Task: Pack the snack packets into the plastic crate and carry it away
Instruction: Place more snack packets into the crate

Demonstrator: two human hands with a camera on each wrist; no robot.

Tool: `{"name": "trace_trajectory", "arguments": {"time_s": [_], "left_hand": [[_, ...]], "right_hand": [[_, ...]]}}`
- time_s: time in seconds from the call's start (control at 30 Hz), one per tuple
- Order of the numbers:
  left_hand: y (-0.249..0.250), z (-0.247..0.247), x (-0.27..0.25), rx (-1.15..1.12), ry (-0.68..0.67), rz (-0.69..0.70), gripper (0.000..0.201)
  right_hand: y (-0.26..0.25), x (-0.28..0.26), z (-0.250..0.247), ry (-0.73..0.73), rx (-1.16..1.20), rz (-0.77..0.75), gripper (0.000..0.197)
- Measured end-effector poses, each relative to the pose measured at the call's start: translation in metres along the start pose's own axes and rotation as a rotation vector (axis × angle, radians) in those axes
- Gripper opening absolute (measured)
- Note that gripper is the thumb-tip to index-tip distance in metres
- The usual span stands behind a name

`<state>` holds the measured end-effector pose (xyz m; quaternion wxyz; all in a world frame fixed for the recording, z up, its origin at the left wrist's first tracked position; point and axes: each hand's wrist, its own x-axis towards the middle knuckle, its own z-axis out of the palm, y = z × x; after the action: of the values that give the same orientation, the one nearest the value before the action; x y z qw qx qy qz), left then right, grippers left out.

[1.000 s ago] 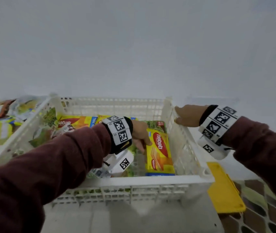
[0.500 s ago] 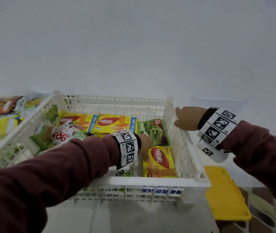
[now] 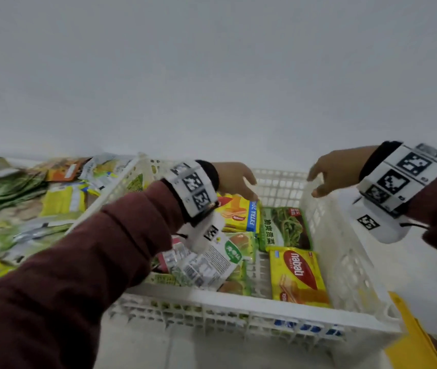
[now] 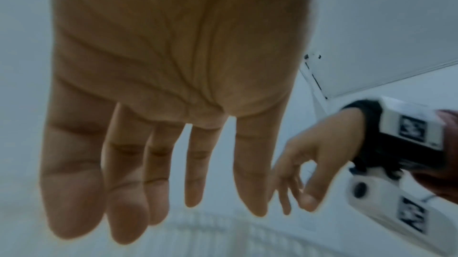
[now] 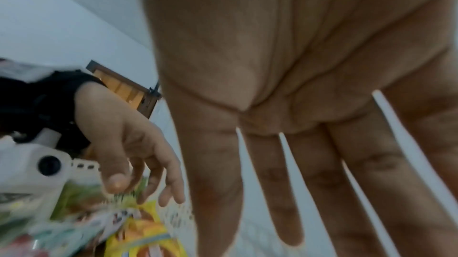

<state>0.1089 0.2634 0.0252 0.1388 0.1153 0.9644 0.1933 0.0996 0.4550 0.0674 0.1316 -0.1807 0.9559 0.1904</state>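
Observation:
The white plastic crate (image 3: 238, 306) stands before me with several snack packets in it. A yellow Nabati wafer packet (image 3: 298, 275) lies at its near right, a green packet (image 3: 283, 227) behind it, and a white and green packet (image 3: 212, 262) towards the left. My left hand (image 3: 241, 185) hovers over the far packets with straight fingers (image 4: 173, 173), holding nothing. My right hand (image 3: 323, 182) is at the top of the crate's right wall near the far corner, fingers (image 5: 310, 173) spread and empty. Whether it touches the rim I cannot tell.
A loose pile of more snack packets (image 3: 25, 209) lies on the surface left of the crate. A yellow flat object (image 3: 414, 339) sits at the crate's near right corner. A plain pale wall rises behind.
My left hand has left the yellow Nabati packet and risen towards the far side of the crate. My right hand has loosened its grip on the right rim. The view has swung right.

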Motion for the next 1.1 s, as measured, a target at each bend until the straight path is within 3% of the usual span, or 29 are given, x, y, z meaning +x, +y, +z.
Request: {"name": "trace_trajectory", "arguments": {"time_s": [0.13, 0.3, 0.5, 0.67, 0.77, 0.9, 0.93, 1.03, 1.1], "left_hand": [[-0.058, -0.04, -0.018, 0.065, 0.0, -0.166, 0.046], [-0.107, -0.035, -0.03, 0.365, -0.134, -0.305, 0.054], [-0.136, -0.011, -0.018, 0.58, -0.286, -0.298, 0.061], [-0.139, -0.006, -0.01, 0.707, -0.296, -0.266, 0.054], [-0.142, -0.006, -0.011, 0.725, -0.297, -0.292, 0.051], [-0.16, -0.001, 0.009, 0.776, -0.228, -0.259, 0.074], [-0.167, 0.001, 0.016, 0.771, -0.229, -0.247, 0.072], [-0.149, -0.005, -0.01, 0.695, -0.23, -0.2, 0.029], [-0.138, -0.004, -0.016, 0.555, -0.248, -0.172, 0.017]], "right_hand": [[-0.036, 0.012, -0.028, 0.151, 0.149, -0.197, 0.047], [-0.109, 0.042, -0.033, 0.144, 0.217, -0.396, 0.045], [-0.166, 0.08, -0.008, -0.051, 0.256, -0.511, 0.043], [-0.186, 0.09, 0.009, -0.164, 0.305, -0.552, 0.036], [-0.191, 0.092, 0.014, -0.22, 0.238, -0.569, 0.014], [-0.19, 0.089, 0.017, -0.195, 0.286, -0.561, 0.023], [-0.189, 0.088, 0.017, -0.18, 0.309, -0.561, 0.021], [-0.187, 0.086, 0.015, -0.163, 0.337, -0.539, 0.027], [-0.185, 0.083, 0.013, -0.158, 0.317, -0.496, 0.037]]}}
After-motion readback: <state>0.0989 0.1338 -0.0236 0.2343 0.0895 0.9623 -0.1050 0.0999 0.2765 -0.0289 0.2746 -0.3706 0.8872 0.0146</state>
